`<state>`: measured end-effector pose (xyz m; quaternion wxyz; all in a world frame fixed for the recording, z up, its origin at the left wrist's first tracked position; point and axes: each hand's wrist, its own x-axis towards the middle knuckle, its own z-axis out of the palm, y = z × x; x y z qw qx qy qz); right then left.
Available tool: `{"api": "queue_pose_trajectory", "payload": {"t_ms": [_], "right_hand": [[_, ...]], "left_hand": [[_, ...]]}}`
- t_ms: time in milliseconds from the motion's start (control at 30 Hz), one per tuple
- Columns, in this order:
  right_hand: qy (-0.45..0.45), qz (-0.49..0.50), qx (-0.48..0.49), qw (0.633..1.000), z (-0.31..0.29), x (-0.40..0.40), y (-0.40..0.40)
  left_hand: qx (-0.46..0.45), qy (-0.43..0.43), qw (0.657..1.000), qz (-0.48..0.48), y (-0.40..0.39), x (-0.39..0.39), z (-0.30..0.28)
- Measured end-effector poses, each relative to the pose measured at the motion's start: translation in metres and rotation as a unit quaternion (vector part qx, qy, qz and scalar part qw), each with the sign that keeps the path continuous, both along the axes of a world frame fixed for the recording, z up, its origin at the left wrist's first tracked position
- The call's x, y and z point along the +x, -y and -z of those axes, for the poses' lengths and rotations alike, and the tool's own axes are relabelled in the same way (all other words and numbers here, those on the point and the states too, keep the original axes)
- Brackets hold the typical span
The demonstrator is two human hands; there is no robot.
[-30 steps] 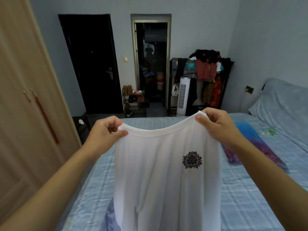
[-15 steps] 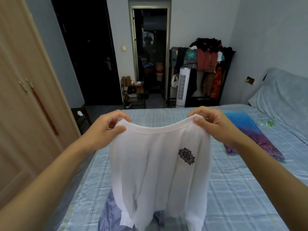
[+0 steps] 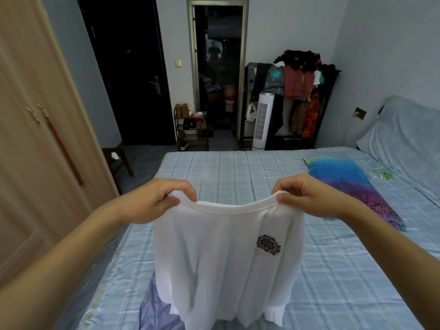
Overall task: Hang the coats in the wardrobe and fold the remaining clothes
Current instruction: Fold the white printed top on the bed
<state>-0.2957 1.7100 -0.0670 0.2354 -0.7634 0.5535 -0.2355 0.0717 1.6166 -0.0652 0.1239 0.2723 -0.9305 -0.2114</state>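
I hold up a white T-shirt [image 3: 219,263] with a small dark flower print on its chest. My left hand [image 3: 154,201] pinches its left shoulder and my right hand [image 3: 307,196] pinches its right shoulder, stretching the neckline between them. The shirt hangs down over the bed [image 3: 333,282], its hem near the bottom of the view. A bluish-purple garment [image 3: 154,313] lies on the bed beneath the shirt, mostly hidden. The wooden wardrobe [image 3: 35,139] stands shut on the left.
A blue and purple patterned cloth [image 3: 350,186] lies on the bed to the right. A pillow [image 3: 404,139] is at the far right. A laden clothes rack [image 3: 300,91], white tower fan [image 3: 262,120], shoe rack [image 3: 191,129] and small stool [image 3: 117,158] stand beyond the bed.
Both hands have come lower with the T-shirt, and its hem now shows above the bed. The view has tilted down.
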Motion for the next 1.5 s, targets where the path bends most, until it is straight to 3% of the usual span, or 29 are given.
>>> {"api": "queue_pose_trajectory", "payload": {"t_ms": [300, 433, 733, 933, 1100, 1300, 1500], "right_hand": [[0.056, 0.073, -0.078, 0.993, 0.01, 0.006, 0.0], [0.057, 0.093, -0.124, 0.986, 0.012, 0.009, -0.001], [0.031, 0.138, -0.236, 0.962, 0.02, 0.03, -0.003], [0.043, 0.14, -0.24, 0.96, 0.013, 0.031, -0.003], [-0.098, 0.135, -0.116, 0.979, 0.032, 0.025, 0.005], [-0.021, 0.109, -0.08, 0.991, 0.067, 0.027, -0.004], [0.08, 0.079, -0.076, 0.991, 0.068, 0.023, -0.008]], "left_hand": [[-0.009, 0.021, 1.0, 0.015, -0.005, -0.001, 0.008], [-0.048, 0.03, 0.998, -0.032, -0.006, -0.002, 0.011], [-0.044, -0.121, 0.98, -0.151, -0.004, -0.006, 0.01], [-0.075, -0.168, 0.976, -0.118, -0.006, -0.001, 0.007], [-0.088, -0.142, 0.977, -0.132, -0.003, -0.004, 0.01], [-0.06, -0.115, 0.982, -0.135, -0.002, -0.002, 0.028], [0.087, -0.148, 0.975, -0.138, 0.001, 0.012, 0.036]]}}
